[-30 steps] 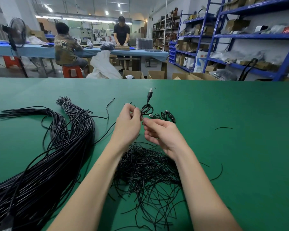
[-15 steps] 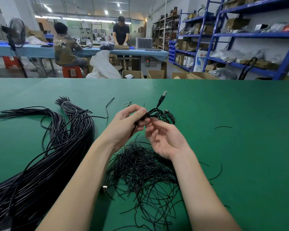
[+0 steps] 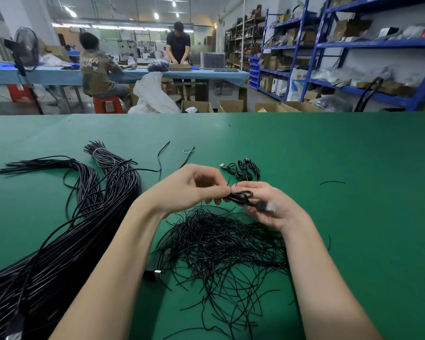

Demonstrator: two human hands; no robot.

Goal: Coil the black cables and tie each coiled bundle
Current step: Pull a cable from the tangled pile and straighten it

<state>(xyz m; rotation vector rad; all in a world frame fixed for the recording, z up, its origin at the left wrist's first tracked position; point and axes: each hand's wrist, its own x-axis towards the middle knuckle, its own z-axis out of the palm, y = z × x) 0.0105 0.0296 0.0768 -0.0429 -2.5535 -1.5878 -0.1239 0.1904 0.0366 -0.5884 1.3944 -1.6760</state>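
Hands first, from the head view, the only one I have: my left hand (image 3: 194, 187) now pinches one end of the small coiled cable (image 3: 241, 197) at its fingertips, and my right hand (image 3: 270, 207) has its fingers curled round the other end, the silver USB plug (image 3: 268, 207) lying across its palm. A second ago that plug stood up above both hands, pointing away from me; it has since swung down and toward me, and the coil has been drawn tight between the two hands, held above the surface (image 3: 353, 168). I read that as the coiling done and the tie going on, though the tie itself is too thin for me to make out. Finished bundles (image 3: 243, 169) lie just beyond the hands, the loose tie pile (image 3: 219, 246) beneath them, and the heap of uncoiled cables (image 3: 59, 236) waits at left, so most of the job remains.
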